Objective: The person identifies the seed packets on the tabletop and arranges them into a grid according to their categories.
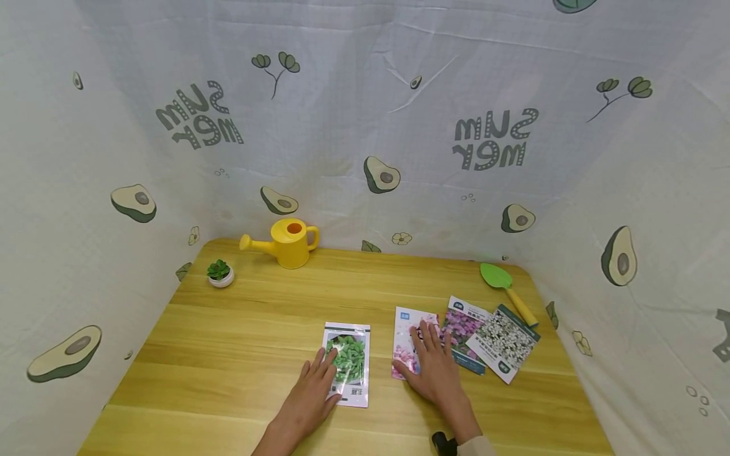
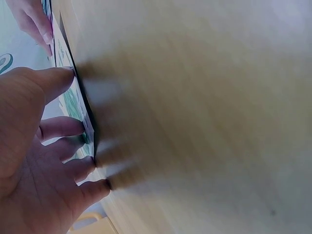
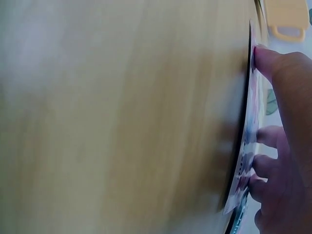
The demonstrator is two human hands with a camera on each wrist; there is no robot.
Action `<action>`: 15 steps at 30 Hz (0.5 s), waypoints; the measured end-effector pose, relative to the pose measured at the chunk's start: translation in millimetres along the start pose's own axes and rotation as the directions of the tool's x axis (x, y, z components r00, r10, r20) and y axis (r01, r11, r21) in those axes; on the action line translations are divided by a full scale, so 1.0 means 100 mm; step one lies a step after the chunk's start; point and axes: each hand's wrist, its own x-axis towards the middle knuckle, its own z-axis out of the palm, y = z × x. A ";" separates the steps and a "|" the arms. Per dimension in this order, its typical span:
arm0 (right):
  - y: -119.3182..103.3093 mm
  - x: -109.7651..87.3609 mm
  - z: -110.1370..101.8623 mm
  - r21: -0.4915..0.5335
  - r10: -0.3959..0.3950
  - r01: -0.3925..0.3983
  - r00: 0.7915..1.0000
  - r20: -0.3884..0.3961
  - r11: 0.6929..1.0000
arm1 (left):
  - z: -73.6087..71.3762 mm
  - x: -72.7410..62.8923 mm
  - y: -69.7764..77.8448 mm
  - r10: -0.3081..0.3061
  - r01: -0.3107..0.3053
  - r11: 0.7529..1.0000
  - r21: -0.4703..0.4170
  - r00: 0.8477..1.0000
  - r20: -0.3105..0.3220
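Observation:
In the head view a seed packet with green leaves (image 1: 349,358) lies flat near the front middle of the table. My left hand (image 1: 308,396) rests on its left side, fingers spread and thumb at its lower edge. Further right my right hand (image 1: 435,373) lies over a pink-flowered seed packet (image 1: 405,335), covering its lower right part. In the left wrist view the fingertips (image 2: 87,168) come down along the packet's edge and the wood. The right wrist view shows the thumb (image 3: 265,61) and fingers touching the pink packet's top face (image 3: 251,126).
Beside my right hand, a purple-flowered packet (image 1: 461,323) lies partly under a white-flowered packet (image 1: 504,342). Behind them is a green trowel with a yellow handle (image 1: 521,307). A yellow watering can (image 1: 292,247) and a small potted succulent (image 1: 220,273) stand at the back left. Printed cloth (image 1: 342,126) surrounds the table.

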 end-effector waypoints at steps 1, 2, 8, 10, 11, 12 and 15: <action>0.00 0.00 0.00 0.000 0.002 -0.002 1.000 0.003 1.000 | 0.00 0.00 0.00 0.000 0.000 1.000 0.002 1.000 -0.001; 0.00 0.01 0.00 0.000 0.002 -0.002 1.000 0.003 1.000 | -0.01 0.01 0.00 0.001 -0.001 1.000 0.003 1.000 -0.003; -0.02 -0.01 -0.02 0.006 -0.019 0.019 1.000 -0.021 1.000 | -0.03 0.02 0.02 0.000 0.000 1.000 0.000 1.000 -0.002; -0.03 -0.03 -0.03 0.008 -0.024 0.024 1.000 -0.018 1.000 | -0.03 0.01 0.02 -0.002 0.002 1.000 -0.002 1.000 0.004; -0.03 -0.04 -0.03 0.007 -0.025 0.026 1.000 -0.016 1.000 | -0.03 0.01 0.02 -0.003 0.003 1.000 -0.002 1.000 0.007; -0.04 -0.04 -0.03 0.008 -0.027 0.027 1.000 -0.014 1.000 | -0.03 0.00 0.03 -0.003 0.003 1.000 -0.004 1.000 0.009; -0.05 -0.06 -0.02 0.005 -0.030 0.030 0.999 -0.016 1.000 | -0.03 0.00 0.03 -0.002 0.002 1.000 -0.002 1.000 0.003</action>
